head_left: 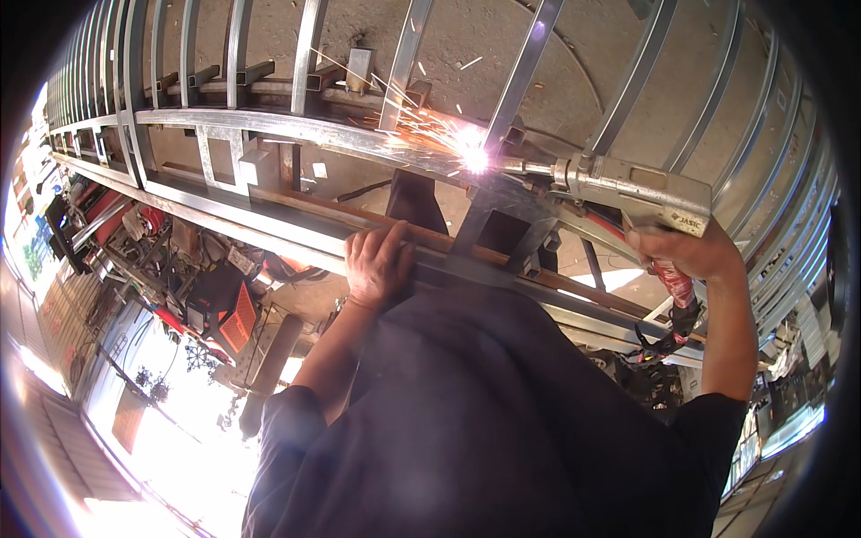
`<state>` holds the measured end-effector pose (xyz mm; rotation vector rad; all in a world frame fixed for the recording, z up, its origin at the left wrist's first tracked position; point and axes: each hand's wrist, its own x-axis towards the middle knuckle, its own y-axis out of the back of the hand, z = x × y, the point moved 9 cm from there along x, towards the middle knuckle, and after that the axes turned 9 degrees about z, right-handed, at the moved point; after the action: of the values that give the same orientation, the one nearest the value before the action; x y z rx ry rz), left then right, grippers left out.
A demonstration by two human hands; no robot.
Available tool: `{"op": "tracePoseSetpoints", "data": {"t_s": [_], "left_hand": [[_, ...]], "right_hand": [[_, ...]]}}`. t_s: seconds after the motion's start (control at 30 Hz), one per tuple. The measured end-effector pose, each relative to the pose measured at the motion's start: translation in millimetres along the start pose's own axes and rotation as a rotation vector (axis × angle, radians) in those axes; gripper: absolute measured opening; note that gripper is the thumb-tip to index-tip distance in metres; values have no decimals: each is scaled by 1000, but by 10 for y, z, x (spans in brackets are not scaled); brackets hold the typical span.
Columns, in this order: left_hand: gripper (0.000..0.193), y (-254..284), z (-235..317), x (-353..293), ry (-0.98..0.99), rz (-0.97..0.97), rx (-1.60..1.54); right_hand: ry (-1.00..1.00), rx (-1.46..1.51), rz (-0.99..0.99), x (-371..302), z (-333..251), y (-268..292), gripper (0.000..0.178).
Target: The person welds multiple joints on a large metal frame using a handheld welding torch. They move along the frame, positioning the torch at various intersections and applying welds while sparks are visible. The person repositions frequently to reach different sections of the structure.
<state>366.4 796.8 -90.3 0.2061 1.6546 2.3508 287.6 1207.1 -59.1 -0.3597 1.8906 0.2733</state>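
Torch (639, 186): silver, blocky body with a narrow nozzle; above and ahead of the person's torso, right of centre in the view.
Long axis of torch: runs crosswise, tilted, nozzle end toward the left and slightly higher in view, rear end toward the right and lower.
Right hand (695, 251): closed around the torch near its rear underside; fingers partly hidden. A red-wrapped cable (674, 282) hangs just below this hand.
Left hand (381, 260): laid over the near rail (242, 215), knuckles up, fingers bent toward the far edge. Cannot tell whether it grips or only leans.
Glare (472, 154): white-violet, at the nozzle tip, where a slanting bar (522, 76) comes down to the flat rail (314, 131). Contact of nozzle with metal lost in the brightness.
Key relation: glare lies ahead and right of the left hand, ahead and left of the right hand. Left hand appears nearer in view; the right reaches it through the torch's length.
Sparks (414, 117): fanning leftward from the glare.
Markings: small dark emblem with lettering on the torch's rear corner; not transcribed.
Black-and-orange box (220, 309): left, well apart from both hands; no writing made out.
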Motion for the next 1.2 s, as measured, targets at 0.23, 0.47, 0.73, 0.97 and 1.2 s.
{"op": "tracePoseSetpoints", "data": {"t_s": [0.23,0.47,0.73,0.97,1.2], "left_hand": [[42,-7,-2,2,1,1,-7],[38,74,86,97,-28,53,-12],[42,29,48,48,-26,37,-10],[40,64,93,91,-27,34,-28],[39,60,89,78,-19,28,-11]], "right_hand": [[17,0,17,-47,-53,-20,54],[17,-45,69,-54,-36,37,56],[64,42,16,-50,-21,15,51],[58,62,24,-57,18,40,52],[74,129,-31,-42,37,36,53]]}}
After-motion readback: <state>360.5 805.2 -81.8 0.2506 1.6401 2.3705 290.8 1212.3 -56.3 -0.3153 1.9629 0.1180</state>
